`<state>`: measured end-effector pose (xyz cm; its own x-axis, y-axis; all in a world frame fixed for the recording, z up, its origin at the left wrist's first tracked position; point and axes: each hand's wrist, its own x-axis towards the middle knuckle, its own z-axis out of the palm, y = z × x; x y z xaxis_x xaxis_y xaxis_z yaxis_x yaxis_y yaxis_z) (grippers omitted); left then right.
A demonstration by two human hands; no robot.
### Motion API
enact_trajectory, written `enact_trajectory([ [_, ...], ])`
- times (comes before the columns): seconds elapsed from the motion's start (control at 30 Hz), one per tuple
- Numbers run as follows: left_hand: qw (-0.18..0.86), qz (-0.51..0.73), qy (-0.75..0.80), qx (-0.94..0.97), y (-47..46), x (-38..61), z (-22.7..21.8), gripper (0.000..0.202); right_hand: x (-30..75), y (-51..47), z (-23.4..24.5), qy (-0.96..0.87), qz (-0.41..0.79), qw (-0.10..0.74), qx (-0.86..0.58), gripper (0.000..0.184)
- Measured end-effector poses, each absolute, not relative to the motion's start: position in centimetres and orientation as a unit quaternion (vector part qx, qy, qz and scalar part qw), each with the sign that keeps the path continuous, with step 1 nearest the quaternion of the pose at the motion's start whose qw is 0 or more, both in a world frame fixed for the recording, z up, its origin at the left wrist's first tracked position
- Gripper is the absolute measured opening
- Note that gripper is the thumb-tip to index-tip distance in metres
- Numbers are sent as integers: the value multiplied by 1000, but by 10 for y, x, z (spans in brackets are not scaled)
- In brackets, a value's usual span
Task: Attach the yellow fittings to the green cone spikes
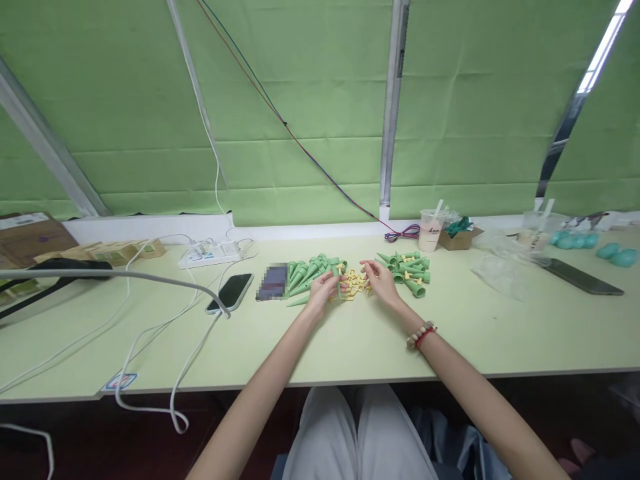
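Observation:
My left hand is closed around a slim green plastic cone, its narrow end pointing down. By the cone's upper end a bit of yellow shows; whether it is attached I cannot tell. Across from it, my right hand has its thumb and fingers pinched together; anything between them is too small to make out. Small yellow plastic pieces lie in a loose heap between the hands. A pile of green cones rests beyond my left hand. More green cones with yellow pieces on them lie right of my right hand.
Left of the cones are a blurred dark rectangle, a phone, white cables and a power strip. A drink cup, a small cardboard box, plastic bags and a dark flat device stand rightward.

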<state>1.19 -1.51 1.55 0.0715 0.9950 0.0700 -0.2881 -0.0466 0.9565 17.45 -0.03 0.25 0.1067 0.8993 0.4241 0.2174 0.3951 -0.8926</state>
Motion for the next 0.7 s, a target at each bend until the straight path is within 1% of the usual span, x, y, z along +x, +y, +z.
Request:
enact_trajectory([
  [0.1, 564, 557, 395, 464, -15, 12, 15, 22, 174, 1, 6, -551, 396, 604, -419, 42],
  [0.2, 561, 554, 387, 478, -16, 12, 15, 26, 173, 1, 8, -524, 441, 617, -387, 44],
  [0.43, 545, 550, 388, 499, -16, 11, 13, 36, 174, 1, 9, -530, 434, 626, -371, 52],
  [0.7, 500, 576, 418, 493, -16, 11, 16, 34, 175, 1, 10, -546, 414, 629, -368, 46],
])
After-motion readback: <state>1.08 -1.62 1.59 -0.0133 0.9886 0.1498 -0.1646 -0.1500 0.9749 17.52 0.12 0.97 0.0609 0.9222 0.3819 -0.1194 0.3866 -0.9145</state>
